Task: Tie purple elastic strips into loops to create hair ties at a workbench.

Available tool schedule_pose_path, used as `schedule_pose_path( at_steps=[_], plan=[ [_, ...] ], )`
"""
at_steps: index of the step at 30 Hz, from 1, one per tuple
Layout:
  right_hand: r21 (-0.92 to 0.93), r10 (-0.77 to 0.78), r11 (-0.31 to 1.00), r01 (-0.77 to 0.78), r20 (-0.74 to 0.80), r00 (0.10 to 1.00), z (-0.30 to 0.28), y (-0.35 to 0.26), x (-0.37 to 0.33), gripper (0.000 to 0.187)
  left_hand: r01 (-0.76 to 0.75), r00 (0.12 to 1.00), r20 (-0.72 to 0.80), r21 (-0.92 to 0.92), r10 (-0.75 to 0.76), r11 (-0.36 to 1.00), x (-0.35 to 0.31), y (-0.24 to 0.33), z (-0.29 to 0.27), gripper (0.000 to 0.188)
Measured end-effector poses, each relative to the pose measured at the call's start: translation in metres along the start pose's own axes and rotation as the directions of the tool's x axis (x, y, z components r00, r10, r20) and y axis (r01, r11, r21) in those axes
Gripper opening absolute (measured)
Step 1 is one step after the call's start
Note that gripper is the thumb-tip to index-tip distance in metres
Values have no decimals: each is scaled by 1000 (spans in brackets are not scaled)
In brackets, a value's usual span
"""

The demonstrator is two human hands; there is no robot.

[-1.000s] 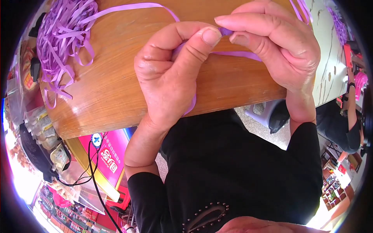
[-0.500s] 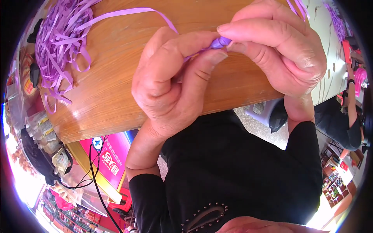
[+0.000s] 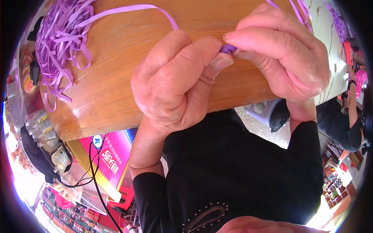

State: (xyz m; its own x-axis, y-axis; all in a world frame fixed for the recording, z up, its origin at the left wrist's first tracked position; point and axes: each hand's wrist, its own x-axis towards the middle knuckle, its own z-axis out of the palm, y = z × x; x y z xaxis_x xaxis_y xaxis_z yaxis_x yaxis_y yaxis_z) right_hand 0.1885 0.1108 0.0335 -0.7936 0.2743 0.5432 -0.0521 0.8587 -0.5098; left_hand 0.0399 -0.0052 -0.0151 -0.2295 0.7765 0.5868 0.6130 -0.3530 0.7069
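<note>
Over the wooden table [image 3: 112, 77], a small folded piece of purple ribbon [image 3: 228, 49] is pinched between my two hands. My left hand [image 3: 175, 77] grips its left side between thumb and forefinger, the other fingers curled in. My right hand [image 3: 285, 54] holds the right side with thumb and fingertips. From behind my left hand a long strand of the ribbon [image 3: 134, 7] runs left to a loose heap of purple ribbon [image 3: 64, 42]. The ends of the folded piece are hidden by my fingers.
More purple strands [image 3: 301, 11] lie beyond my right hand, near a white marbled surface [image 3: 324, 73]. A black cable [image 3: 95, 178] hangs at the left past a pink panel [image 3: 112, 155]. Another person's arm [image 3: 351, 101] shows at the far right.
My left hand has rolled over and its fingers have curled tighter, with the thumb moved slightly right. The folded ribbon has turned and shows less between my fingertips.
</note>
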Motion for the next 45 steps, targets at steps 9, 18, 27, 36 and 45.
schedule_pose_path(
  at_steps=[9,18,27,36,45],
  plan=[
    [33,4,999,-3,-23,1000,7,4,-5,9,138,979,182,-279,-89,950,12,-8,-7,15],
    [-43,43,998,-45,-43,998,6,-4,-1,10,393,919,195,-526,-343,754,5,-9,7,9],
    [-76,194,981,-179,279,941,-28,-12,17,37,445,859,227,-775,-459,448,5,-5,9,11],
    [-193,261,958,-214,272,926,-20,-21,14,45,429,882,242,-765,-403,480,3,-8,7,14],
    [18,372,924,-382,188,909,-16,-8,10,26,306,945,135,-691,-299,655,4,-16,9,4]
  ],
)
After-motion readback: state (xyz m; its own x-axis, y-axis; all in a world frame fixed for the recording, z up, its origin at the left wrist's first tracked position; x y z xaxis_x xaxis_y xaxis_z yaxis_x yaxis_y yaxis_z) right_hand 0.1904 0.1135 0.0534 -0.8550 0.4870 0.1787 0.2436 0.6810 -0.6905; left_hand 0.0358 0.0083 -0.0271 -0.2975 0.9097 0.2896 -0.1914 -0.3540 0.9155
